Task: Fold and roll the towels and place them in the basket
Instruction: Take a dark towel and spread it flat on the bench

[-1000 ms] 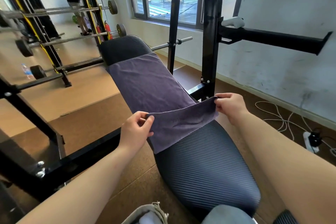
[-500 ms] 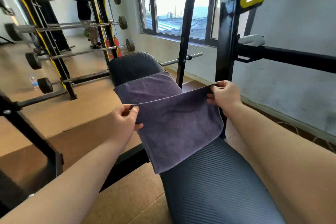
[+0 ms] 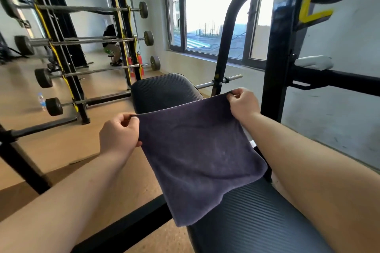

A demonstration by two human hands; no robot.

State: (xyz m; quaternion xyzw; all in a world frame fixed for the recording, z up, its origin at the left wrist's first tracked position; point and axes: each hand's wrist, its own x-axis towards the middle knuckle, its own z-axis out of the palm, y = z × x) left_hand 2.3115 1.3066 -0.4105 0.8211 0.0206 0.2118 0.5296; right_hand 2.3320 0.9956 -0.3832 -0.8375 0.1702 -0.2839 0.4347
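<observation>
- Purple-grey cloth, the towel (image 3: 197, 154), is held up by its far edge over the bench (image 3: 267, 222); its lower, rounded end lies on the ribbed pad, which is used as a folding surface
- One upper corner is pinched between thumb and fingers of the left hand (image 3: 119, 133), and the other corner is pinched in the same way by the right hand (image 3: 243, 103); the hands are kept well apart, so that the edge between them is drawn straight and the two halves can be matched
- The rounded lower end is judged to be a fold, so the first folding step seems to be in hand; the under layer is hidden, and it cannot be told whether the edges meet
- No rolling is done yet, and the basket is not seen in this view
- Beyond the bench a rack of barbells (image 3: 121, 26) is placed on the wooden floor, a water bottle (image 3: 41, 100) is seen near it, and a window (image 3: 205, 16) is set in the far wall
</observation>
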